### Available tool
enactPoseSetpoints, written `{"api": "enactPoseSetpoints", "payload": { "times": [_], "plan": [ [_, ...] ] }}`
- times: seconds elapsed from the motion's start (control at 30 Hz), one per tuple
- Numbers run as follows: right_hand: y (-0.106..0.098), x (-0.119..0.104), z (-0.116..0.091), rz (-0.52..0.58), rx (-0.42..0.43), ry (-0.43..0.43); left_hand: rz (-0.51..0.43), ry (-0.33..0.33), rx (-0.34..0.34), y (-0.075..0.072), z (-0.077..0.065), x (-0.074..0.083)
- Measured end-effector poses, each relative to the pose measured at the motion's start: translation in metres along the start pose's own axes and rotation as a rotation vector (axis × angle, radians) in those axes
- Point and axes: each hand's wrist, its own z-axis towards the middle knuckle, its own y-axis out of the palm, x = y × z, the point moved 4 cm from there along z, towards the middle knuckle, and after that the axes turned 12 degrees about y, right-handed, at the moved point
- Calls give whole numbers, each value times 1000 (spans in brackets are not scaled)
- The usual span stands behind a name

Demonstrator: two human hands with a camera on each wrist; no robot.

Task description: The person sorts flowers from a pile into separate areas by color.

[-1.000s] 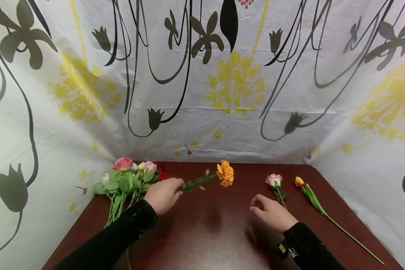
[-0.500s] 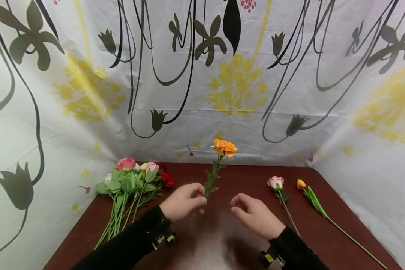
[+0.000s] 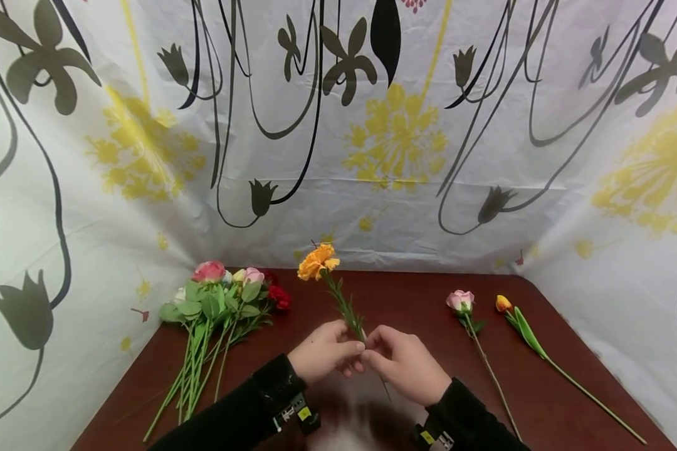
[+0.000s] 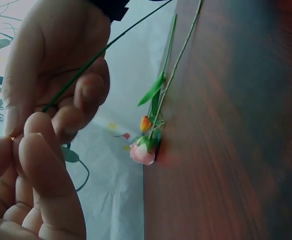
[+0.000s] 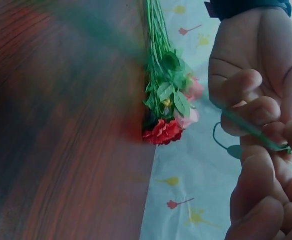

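Hanging at the back and sides, a patterned sheet point(image 3: 304, 156) closes in the brown worktop point(image 3: 412, 297). On the worktop's left lies a bunch of flowers point(image 3: 217, 310), blooms at the far edge and stems running toward the person, perhaps to leave the middle free for handling. On the right, lying singly and apart, are the orange-yellow tulip point(image 3: 529, 334) and the pink rose point(image 3: 461, 301), their heads also pointing away, which would keep the petals unpressed and the stems within reach.

Between these two sides, the orange flower point(image 3: 320, 260) is held up in front of the person, clear of the surface and tilted leftward. The left hand point(image 3: 324, 356) and right hand point(image 3: 409, 363) meet on its stem below the leaves, well down from the bloom, likely so that the petals stay untouched. The fingers of both are narrowed to a pinch on the stem, thumbs nearly meeting; the thin lower stem passes down beneath the right hand.

Compared with half a second ago, the right hand has come across to join the left, having held nothing then, and the bloom has swung from leaning right to leaning left. The bunch, rose and tulip lie unchanged.
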Motion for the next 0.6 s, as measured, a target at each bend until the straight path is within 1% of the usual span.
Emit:
{"api": "enactPoseSetpoints", "payload": {
  "times": [0.13, 0.27, 0.33, 0.4, 0.47, 0.57, 0.6],
  "plan": [
    [-2, 0, 0, 1, -8, 11, 44, 3, 8, 0, 3, -4],
    [-5, 3, 0, 0, -34, 33, 90, 3, -18, 1, 5, -10],
    [-10, 9, 0, -3, -50, 56, 133, 9, -35, 1, 5, -12],
    [-17, 20, 0, -15, -52, 81, 219, 24, -41, -1, 4, -14],
    [-28, 35, -2, -33, -38, 112, 315, 33, -30, -6, 1, -15],
    [-51, 64, -8, -86, 15, 179, 439, 14, 0, -17, -8, -17],
    [-60, 75, -11, -108, 42, 212, 461, -1, 8, -22, -12, -18]
  ]
}}
